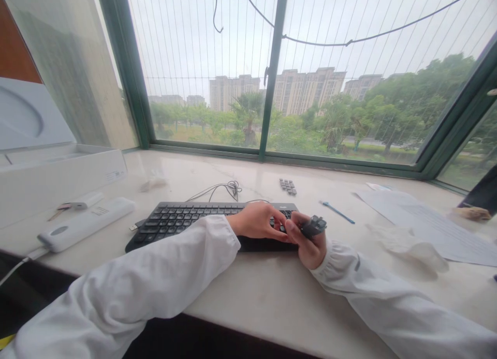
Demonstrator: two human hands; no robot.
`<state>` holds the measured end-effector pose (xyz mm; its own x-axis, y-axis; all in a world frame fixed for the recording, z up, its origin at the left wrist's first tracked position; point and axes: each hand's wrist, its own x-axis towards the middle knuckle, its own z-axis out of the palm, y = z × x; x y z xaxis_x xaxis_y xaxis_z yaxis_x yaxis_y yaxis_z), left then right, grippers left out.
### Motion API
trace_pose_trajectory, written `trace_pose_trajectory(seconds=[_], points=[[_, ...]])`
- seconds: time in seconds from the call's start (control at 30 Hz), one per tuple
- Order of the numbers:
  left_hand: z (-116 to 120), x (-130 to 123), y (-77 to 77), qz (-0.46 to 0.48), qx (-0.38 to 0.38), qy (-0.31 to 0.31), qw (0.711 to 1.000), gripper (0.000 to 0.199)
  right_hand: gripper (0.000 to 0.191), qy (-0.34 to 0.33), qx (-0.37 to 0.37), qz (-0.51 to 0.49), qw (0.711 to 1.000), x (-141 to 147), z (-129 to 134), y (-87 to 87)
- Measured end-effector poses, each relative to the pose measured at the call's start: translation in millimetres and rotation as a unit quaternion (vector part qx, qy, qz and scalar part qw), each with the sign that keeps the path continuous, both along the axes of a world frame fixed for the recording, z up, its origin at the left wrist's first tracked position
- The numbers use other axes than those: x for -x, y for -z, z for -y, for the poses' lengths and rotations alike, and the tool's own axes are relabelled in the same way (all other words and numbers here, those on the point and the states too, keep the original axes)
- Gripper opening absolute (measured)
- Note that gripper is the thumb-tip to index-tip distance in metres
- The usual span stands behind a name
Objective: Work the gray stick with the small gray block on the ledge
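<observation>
A black keyboard (pixel 174 224) lies on the pale stone sill, and both hands are over its right part. My left hand (pixel 260 222) reaches across the keys, its fingers bent and pressed together near the right fingertips; whatever they pinch is too small to make out. My right hand (pixel 308 245) is closed round a dark, blocky object (pixel 314 226) that sticks out past the fingers, beside the keyboard's right end. Behind the keyboard, several loose grey keycaps (pixel 287 187) sit in a group. The keys under the hands are hidden.
A blue pen-like tool (pixel 337 212) lies right of the hands, near crumpled clear plastic (pixel 411 248) and paper sheets (pixel 435 224). On the left are a white power strip (pixel 91 224) and a white box (pixel 70 178). A coiled cable (pixel 233 188) lies behind the keyboard.
</observation>
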<state>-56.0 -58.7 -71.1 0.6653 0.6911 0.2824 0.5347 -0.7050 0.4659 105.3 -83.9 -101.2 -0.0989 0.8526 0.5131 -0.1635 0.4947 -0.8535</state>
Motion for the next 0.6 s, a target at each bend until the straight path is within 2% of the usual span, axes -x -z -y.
trace_pose_trajectory(seconds=[0.1, 0.23, 0.37, 0.47, 0.53, 0.6], points=[[-1, 0, 0.3, 0.001, -0.003, 0.003, 1.000, 0.038, 0.039, 0.027, -0.115, 0.105, 0.987, -5, 1, 4.5], [-3, 1, 2.9, 0.004, -0.004, 0.003, 1.000, 0.030, 0.038, 0.024, -0.207, 0.182, 0.961, -9, 1, 7.1], [-3, 0, 4.3, 0.000, -0.020, 0.004, 1.000, 0.033, 0.041, 0.054, -0.188, 0.169, 0.966, -10, -1, 0.9], [-1, -1, 4.8, 0.010, -0.044, 0.008, 0.999, 0.030, 0.045, 0.134, -0.173, 0.136, 0.966, -14, -13, -6.7], [1, -2, 5.3, 0.012, -0.059, 0.005, 0.998, 0.026, 0.047, 0.207, -0.182, 0.132, 0.952, -20, -26, -12.1], [3, -4, 5.5, 0.006, -0.071, -0.001, 0.997, 0.024, 0.047, 0.272, -0.205, 0.170, 0.925, -29, -39, -17.1]])
